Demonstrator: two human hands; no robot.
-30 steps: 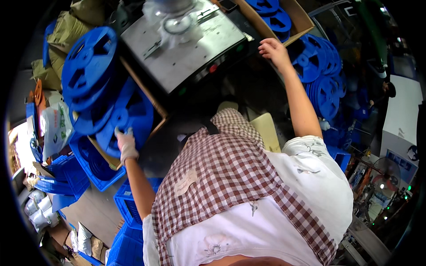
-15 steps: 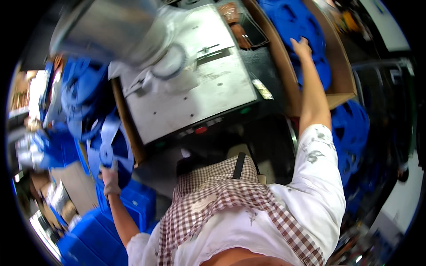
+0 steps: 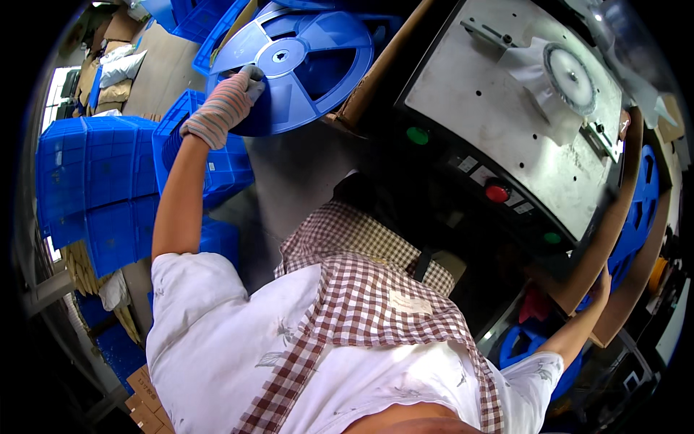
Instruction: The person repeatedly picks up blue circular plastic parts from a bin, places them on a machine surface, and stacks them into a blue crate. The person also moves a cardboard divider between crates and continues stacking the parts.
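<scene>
My left hand [image 3: 228,107], in a striped knit glove, is closed on the near left part of a large blue plastic reel [image 3: 314,94]. The reel has a round hub and wide cut-out openings, and it lies tilted beside a cardboard box edge. Far to the right, my bare right hand [image 3: 601,284] reaches into a long cardboard carton [image 3: 620,307]. Blue reels [image 3: 640,210] stand in that carton, right by the hand. The right fingers are small and partly hidden, so their grip is unclear.
A machine with a flat metal top [image 3: 499,90] stands between my arms. It carries a round clear-rimmed part [image 3: 570,78], a red button [image 3: 497,191] and a green button [image 3: 417,135]. Blue crates [image 3: 97,188] are stacked at left; another blue reel [image 3: 524,343] sits low at right.
The view has swung toward the left, so the machine and carton now appear farther right. My left hand stays at the blue reel, and my right hand stays at the carton.
</scene>
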